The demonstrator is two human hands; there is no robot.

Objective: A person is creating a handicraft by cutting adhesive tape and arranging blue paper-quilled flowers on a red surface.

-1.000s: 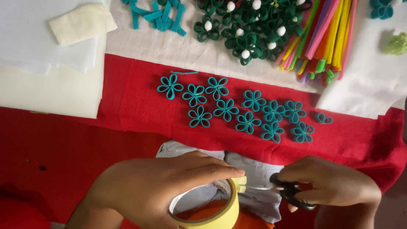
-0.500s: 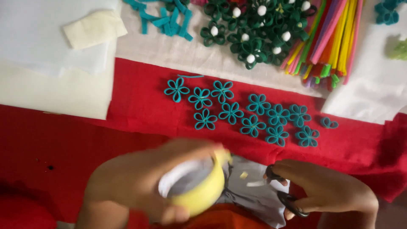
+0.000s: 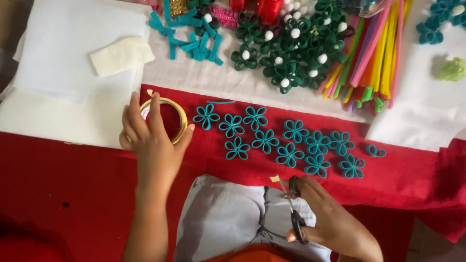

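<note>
On the red felt cloth point(image 3: 87, 179), seen from the head camera: left hand point(image 3: 153, 140) laid flat over a yellow roll of tape point(image 3: 165, 119), fingers spread and lightly curved, fingertips on the rim of the roll, thumb against its right side. Roll lying flat, at the upper left part of the red cloth, just where the cloth meets a sheet of cream paper point(image 3: 58, 119). Right of the roll, on the same cloth, a group of teal flowers point(image 3: 286, 140) made of loops, lying close together in two loose rows; one single teal loop piece point(image 3: 376, 151) at the far right end of the group, a little apart.

Below the flowers, near the lower edge of the cloth: right hand point(image 3: 330, 218) closed around black scissors point(image 3: 293, 208), fingers through the handles, blades together and pointing up toward the flowers. A small yellow piece of tape point(image 3: 275, 178) sitting at the tip of the blades; whether stuck to them, not clear. Under this hand, grey fabric point(image 3: 228, 218) over the lap.

Above the red cloth, on a white cloth point(image 3: 233, 82): short teal strips point(image 3: 187, 29) in a loose pile, dark green flowers point(image 3: 286, 43) with white round centres, and right of them a bundle of coloured foam sticks point(image 3: 374, 53) in yellow, pink, green and orange. At the upper left of the roll, white paper point(image 3: 68, 43) with a small cream scrap point(image 3: 121, 56) on top.
</note>
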